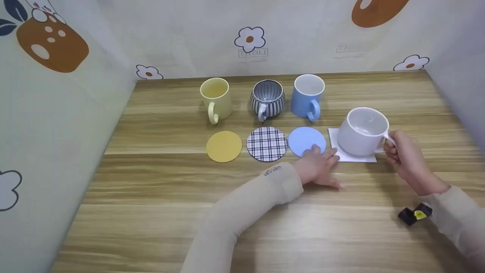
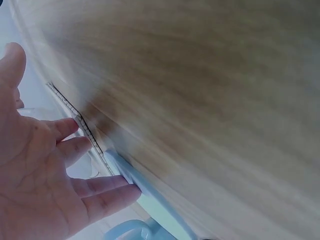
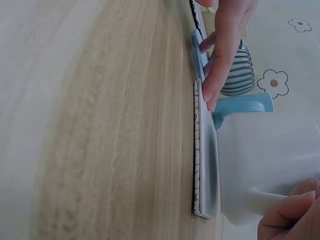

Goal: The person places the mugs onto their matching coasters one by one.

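Note:
My right hand [image 1: 409,159] grips the handle of a large white mug [image 1: 356,138], which stands upright over a white square coaster [image 1: 350,158]. In the right wrist view the mug's base is very close to the coaster; I cannot tell if they touch. My left hand [image 1: 316,167] is spread palm down, its fingertips on the round blue coaster [image 1: 305,138] and at the left edge of the white coaster. Behind the blue coaster stands a light blue mug [image 1: 302,102]. The left wrist view shows the left fingers extended against the coasters' edges.
A yellow mug [image 1: 222,106] and a striped grey cup [image 1: 278,106] stand left of the blue mug. In front of them lie a round yellow coaster [image 1: 223,146] and a plaid coaster [image 1: 266,144]. A black object [image 1: 407,216] is by the right sleeve. Patterned cloth [image 1: 189,41] encloses the wooden table.

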Motion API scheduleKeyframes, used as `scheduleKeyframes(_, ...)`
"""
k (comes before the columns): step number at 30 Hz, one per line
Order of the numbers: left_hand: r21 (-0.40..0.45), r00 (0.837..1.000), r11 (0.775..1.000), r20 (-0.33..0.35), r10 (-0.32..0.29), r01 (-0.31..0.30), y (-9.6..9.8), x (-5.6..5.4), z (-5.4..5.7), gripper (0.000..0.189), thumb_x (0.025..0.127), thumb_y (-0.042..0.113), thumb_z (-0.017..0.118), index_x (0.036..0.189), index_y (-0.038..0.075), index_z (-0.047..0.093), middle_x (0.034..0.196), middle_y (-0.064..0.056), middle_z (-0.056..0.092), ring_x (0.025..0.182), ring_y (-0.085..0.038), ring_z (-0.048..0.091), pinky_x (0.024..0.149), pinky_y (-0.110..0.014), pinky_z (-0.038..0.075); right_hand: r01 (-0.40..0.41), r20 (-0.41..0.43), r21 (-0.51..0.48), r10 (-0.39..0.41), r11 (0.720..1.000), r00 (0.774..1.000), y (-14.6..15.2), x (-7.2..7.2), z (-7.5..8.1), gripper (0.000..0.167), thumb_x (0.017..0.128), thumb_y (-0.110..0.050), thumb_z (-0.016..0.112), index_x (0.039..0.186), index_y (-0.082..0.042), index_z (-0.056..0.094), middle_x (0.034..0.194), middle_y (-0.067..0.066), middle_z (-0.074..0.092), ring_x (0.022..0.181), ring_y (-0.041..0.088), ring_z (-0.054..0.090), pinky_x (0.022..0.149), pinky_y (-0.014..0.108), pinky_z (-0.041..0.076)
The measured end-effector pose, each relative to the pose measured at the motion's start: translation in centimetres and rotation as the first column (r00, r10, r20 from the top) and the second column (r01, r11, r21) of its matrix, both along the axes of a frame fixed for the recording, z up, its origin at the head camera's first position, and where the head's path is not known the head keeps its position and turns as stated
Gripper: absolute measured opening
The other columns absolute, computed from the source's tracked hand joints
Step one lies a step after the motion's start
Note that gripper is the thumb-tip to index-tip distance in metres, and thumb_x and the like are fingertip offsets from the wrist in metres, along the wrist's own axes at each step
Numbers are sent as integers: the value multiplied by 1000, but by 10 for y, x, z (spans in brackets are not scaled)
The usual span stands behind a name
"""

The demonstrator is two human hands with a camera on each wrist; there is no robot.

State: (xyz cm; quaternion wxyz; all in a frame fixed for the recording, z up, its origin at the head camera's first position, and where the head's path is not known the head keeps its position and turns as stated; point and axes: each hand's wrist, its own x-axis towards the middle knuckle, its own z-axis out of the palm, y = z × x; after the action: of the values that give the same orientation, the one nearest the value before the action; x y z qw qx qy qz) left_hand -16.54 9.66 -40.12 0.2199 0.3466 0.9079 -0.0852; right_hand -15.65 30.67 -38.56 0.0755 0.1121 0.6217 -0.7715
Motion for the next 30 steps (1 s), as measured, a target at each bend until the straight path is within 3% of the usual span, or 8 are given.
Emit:
scheduleKeyframes(9,-26,1000,999,-16,-24,24,0,-1,0,88,76,80,30,147,31,14,153,13,5,136,-31,17,107,-39,26,0,-2,1,0,1000,1000,-2,1,-3,43,92,-12,32,50,-12,44,46,-8,38,49,14,15,48,30,7)
scheduleKeyframes(19,19,1000,1000,-4,-16,16,-4,0,1,86,77,78,33,147,32,14,154,10,6,137,-32,16,107,-40,25,-31,-9,2,31,1000,999,-3,4,-4,44,92,-13,28,50,-13,42,45,-9,38,52,15,12,49,30,5)
scheduleKeyframes(30,11,997,999,-66,-29,30,-4,1,-1,84,77,78,34,146,33,19,153,9,12,132,-28,24,103,-36,30,-84,-56,8,85,996,995,-3,9,-10,45,94,-11,24,52,-13,41,47,-10,38,51,14,13,51,31,6)
